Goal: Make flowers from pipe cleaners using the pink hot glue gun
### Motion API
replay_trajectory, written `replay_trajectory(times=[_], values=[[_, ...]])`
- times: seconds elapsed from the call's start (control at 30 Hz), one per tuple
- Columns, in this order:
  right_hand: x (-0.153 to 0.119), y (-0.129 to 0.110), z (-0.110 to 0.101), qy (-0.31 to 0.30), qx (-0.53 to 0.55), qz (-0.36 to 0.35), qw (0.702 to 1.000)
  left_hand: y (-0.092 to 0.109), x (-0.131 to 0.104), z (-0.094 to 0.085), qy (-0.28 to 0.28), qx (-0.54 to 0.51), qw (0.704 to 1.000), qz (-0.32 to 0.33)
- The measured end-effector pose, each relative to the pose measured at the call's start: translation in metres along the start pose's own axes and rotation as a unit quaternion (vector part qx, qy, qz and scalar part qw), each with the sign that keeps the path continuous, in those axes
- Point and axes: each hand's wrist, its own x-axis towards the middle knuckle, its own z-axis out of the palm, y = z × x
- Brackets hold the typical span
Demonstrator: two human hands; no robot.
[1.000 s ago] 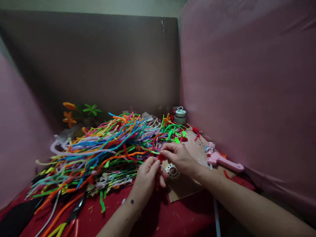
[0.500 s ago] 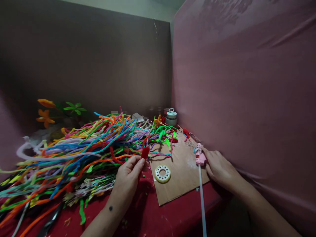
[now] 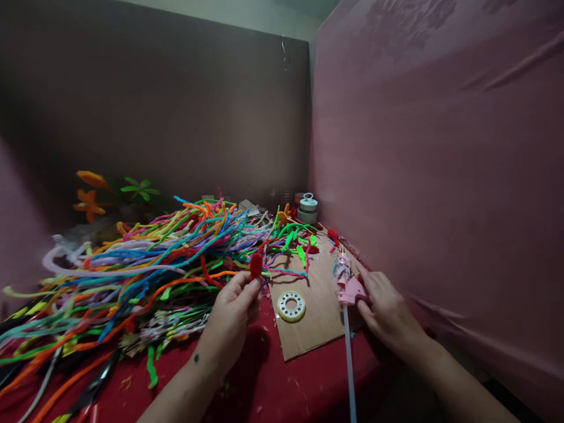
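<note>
Here the left hand (image 3: 235,314) pinches a fuzzy, rounded red piece (image 3: 256,266), the right hand (image 3: 382,305) gripping a pink glue gun (image 3: 349,291).

Dim, uneven light, dark grey-brown panel (image 3: 176,111) across back, lighter patch toward its right, pale green wall (image 3: 247,14) above, creased pink sheet (image 3: 432,153) at right, faint pattern near top, pink surface (image 3: 15,235) at left edge, red cloth (image 3: 282,388) below, lower right shadowed.

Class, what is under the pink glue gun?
Brown board shows beside the pink glue gun and appears to run beneath. The gun and right hand hide whatever is directly below.
</note>
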Motion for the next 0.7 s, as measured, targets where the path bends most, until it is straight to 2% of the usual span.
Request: replay_trajectory(times=[0.07,0.2,0.33,0.43,0.7], values=[[0.001,-0.018,-0.001,0.013,0.013,-0.031,0.999,0.000,-0.006,0.008,-0.022,0.011,1.000,-0.001],[0.001,-0.056,0.000,0.031,0.036,-0.083,0.995,-0.003,-0.016,0.022,-0.020,0.120,0.992,0.037],[0.003,-0.081,0.004,0.039,0.065,-0.110,0.991,-0.006,-0.016,0.024,-0.004,0.170,0.982,0.078],[0.004,-0.088,0.006,0.050,0.069,-0.131,0.988,-0.007,-0.012,0.021,-0.014,0.192,0.975,0.108],[0.002,-0.092,0.009,0.038,0.063,-0.139,0.988,-0.003,-0.016,0.020,-0.037,0.220,0.967,0.120]])
